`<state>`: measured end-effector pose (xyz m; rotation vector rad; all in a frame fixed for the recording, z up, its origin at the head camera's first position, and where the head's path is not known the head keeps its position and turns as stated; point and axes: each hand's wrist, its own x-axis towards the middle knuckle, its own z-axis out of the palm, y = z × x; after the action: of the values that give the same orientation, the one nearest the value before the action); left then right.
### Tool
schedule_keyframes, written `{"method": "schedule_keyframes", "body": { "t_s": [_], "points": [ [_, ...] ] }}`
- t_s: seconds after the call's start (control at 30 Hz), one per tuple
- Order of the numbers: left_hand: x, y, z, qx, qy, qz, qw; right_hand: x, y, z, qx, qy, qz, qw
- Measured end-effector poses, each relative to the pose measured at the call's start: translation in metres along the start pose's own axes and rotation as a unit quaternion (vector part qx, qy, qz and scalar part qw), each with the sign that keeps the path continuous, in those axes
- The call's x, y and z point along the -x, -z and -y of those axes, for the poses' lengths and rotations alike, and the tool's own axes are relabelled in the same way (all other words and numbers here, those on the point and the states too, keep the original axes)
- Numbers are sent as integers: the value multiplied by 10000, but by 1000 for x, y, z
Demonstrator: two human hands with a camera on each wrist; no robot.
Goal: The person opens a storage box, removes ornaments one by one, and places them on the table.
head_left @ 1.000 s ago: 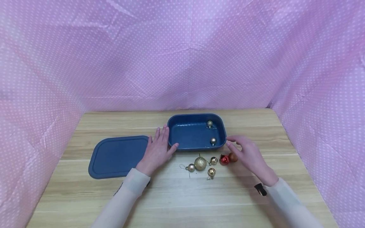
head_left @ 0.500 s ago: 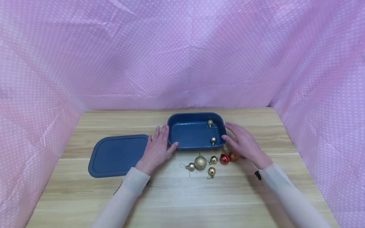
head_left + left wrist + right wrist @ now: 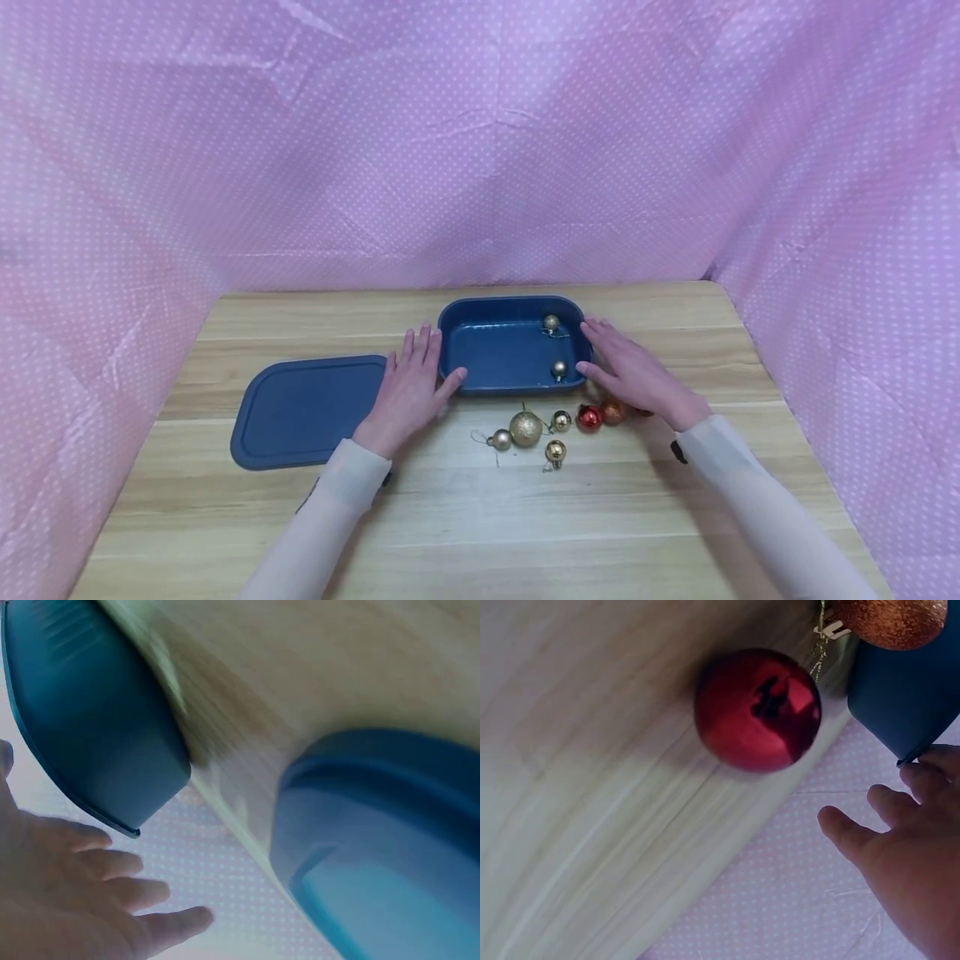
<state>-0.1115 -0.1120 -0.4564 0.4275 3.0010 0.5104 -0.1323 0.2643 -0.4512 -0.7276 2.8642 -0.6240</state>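
Note:
A blue rectangular box stands open near the table's back, with two small gold Christmas baubles inside, one glittery and one smooth. My left hand lies with straight, spread fingers along the box's left side. At the opposite end, my right hand has its extended fingers and thumb at the right rim. Contact is hard to judge on the left; in the right wrist view the fingertips appear to touch the rim. Neither hand grips anything. The blue lid lies flat left of the box.
In front of the box lie a large glittery gold bauble, smaller gold baubles, a red bauble and a copper bauble. Another dark red bauble is partly hidden under the right hand. Pink dotted cloth surrounds the wooden table.
My right hand has moved from the box's front right corner, back and slightly left, to its right rim, partly uncovering a dark red bauble. The left hand has stayed almost still.

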Motion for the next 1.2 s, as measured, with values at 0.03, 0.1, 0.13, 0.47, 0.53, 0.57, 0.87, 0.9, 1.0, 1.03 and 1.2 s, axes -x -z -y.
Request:
{"method": "schedule_keyframes", "body": {
  "t_s": [0.03,0.1,0.13,0.47,0.53,0.57,0.87,0.9,1.0,1.03,1.2],
  "points": [
    [-1,1,-1,26,-24,-60,10000,0,0,0,1,-3,18,10000],
    [-3,2,-4,101,-100,-210,9997,0,-1,0,-16,-38,63,10000],
    [-4,3,-6,157,-150,-279,9994,1,-1,0,-20,-46,73,10000],
    [-21,12,-39,990,-1169,-856,9845,2,-4,-1,-1,30,33,10000],
    [-25,13,-46,1185,-1272,-863,9810,2,-4,-1,-7,30,42,10000],
    [-28,14,-49,1298,-1290,-836,9796,2,-4,-1,-14,21,47,10000],
    [-54,13,-72,2403,-1372,-217,9607,2,-3,-1,-24,-31,116,9999],
    [-57,12,-74,2461,-1375,-122,9594,2,-3,0,-28,-41,120,9999],
    [-66,7,-78,2533,-1349,244,9576,3,-3,1,-63,-65,139,9999],
    [-69,5,-79,2577,-1338,394,9561,3,-3,1,-73,-61,148,9998],
    [-82,-3,-81,2799,-1420,1041,9437,2,-1,1,-62,-31,183,9998]
  ]
}}
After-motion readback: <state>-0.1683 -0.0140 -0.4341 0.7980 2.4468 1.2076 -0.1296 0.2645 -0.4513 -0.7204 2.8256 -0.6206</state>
